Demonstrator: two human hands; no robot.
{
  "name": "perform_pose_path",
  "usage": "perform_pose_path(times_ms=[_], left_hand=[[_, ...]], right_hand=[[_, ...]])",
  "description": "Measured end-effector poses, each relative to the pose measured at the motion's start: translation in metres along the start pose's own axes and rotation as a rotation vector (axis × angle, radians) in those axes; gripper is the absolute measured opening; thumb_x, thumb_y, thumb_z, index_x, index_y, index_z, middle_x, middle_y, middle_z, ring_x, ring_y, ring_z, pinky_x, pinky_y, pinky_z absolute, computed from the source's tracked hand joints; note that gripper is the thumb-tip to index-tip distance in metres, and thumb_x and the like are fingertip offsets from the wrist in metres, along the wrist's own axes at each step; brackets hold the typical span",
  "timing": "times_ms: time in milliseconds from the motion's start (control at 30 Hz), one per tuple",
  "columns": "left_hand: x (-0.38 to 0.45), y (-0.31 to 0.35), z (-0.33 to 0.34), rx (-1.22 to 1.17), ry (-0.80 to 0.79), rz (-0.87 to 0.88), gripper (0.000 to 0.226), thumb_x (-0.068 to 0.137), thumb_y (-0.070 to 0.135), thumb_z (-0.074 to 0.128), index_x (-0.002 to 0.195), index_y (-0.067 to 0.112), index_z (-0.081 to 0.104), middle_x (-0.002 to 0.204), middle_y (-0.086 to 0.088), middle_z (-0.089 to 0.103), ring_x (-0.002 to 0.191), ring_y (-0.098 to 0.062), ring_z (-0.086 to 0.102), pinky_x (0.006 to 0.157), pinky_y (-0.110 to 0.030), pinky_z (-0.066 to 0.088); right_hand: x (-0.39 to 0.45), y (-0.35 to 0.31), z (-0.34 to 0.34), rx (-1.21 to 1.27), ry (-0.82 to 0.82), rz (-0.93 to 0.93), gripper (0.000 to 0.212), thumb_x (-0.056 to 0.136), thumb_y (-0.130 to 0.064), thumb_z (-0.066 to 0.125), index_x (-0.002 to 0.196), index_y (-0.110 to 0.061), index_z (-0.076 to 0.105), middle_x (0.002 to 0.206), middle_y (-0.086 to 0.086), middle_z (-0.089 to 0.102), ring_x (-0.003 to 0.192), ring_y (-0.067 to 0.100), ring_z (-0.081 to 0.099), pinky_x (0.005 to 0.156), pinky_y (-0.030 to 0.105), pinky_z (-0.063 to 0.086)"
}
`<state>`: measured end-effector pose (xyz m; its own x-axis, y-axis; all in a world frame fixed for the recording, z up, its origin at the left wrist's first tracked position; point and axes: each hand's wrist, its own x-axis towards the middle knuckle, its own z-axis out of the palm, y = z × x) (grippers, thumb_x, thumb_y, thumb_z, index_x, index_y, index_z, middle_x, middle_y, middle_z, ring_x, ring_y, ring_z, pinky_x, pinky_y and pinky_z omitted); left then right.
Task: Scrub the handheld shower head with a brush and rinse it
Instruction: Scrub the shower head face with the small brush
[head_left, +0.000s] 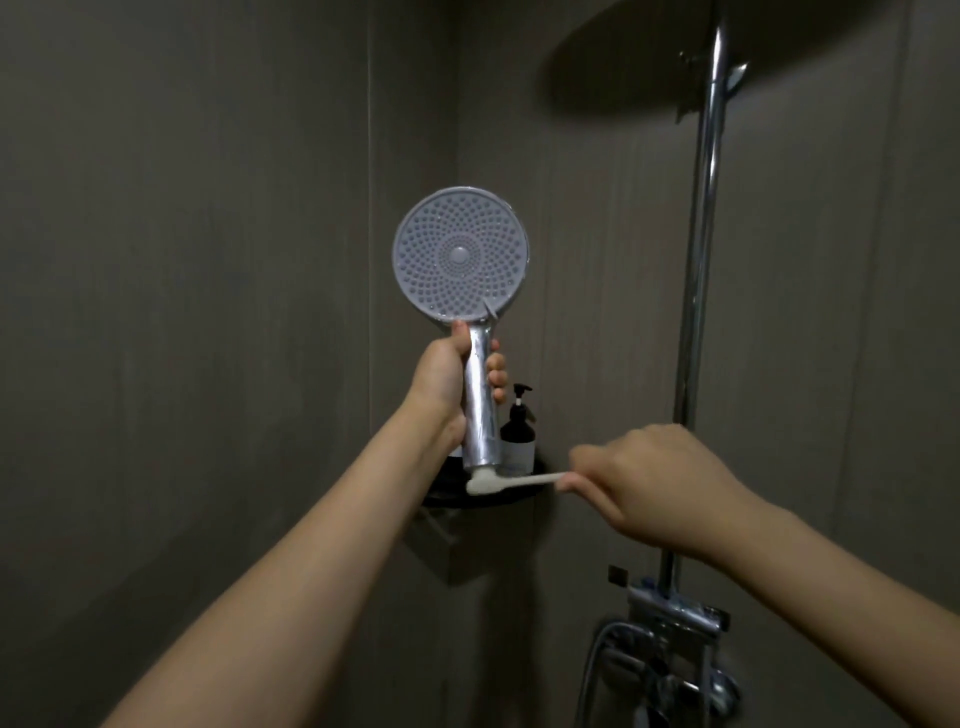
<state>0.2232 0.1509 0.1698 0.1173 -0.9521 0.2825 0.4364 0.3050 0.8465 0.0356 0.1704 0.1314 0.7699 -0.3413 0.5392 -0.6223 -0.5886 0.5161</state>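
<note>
— shower head sits mid-frame, upright, left hand in a closed grip round its chrome handle.
— and the brush?
— right hand pinches it shut, bristle end touching the handle's bottom, lower centre.

Shelf: I see a dark corner shelf fixed where the two grey walls meet, low in my view, with a rounded front edge.
Shelf view: my left arm and the things I hold cover most of it, so only the front rim and a strip of the top show.
On shelf: a dark pump bottle stands upright toward the right side, close to the corner.
Bottle: black pump head on top, a pale label on the lower body; its base is hidden, so I cannot see the contact with the shelf.
Other items: I cannot tell.
</note>
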Motion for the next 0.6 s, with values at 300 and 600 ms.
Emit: perform_pose_path(times_ms=[300, 600], left_hand=[[0.002, -0.004, 0.0, -0.008, 0.041, -0.044, 0.042, 0.098, 0.037, 0.025, 0.072, 0.011, 0.046, 0.041, 0.004, 0.044, 0.033, -0.007, 0.04, 0.037, -0.011, 0.033], [0.003, -0.006, -0.003, 0.012, 0.059, -0.04, 0.042, 0.098, 0.037, 0.026, 0.072, 0.011, 0.046, 0.041, 0.004, 0.044, 0.033, -0.007, 0.04, 0.037, -0.011, 0.033]], right_hand=[[-0.004, 0.0, 0.013, -0.097, 0.13, 0.021, 0.042, 0.084, -0.049, 0.033, 0.053, -0.024, 0.046, 0.036, -0.003, 0.047, 0.024, 0.013, 0.039, 0.046, 0.014, -0.004], [-0.009, 0.009, 0.011, -0.069, 0.082, 0.069, 0.041, 0.09, -0.051, 0.021, 0.06, -0.028, 0.034, 0.041, -0.004, 0.052, 0.03, 0.012, 0.043, 0.041, 0.014, 0.0]])
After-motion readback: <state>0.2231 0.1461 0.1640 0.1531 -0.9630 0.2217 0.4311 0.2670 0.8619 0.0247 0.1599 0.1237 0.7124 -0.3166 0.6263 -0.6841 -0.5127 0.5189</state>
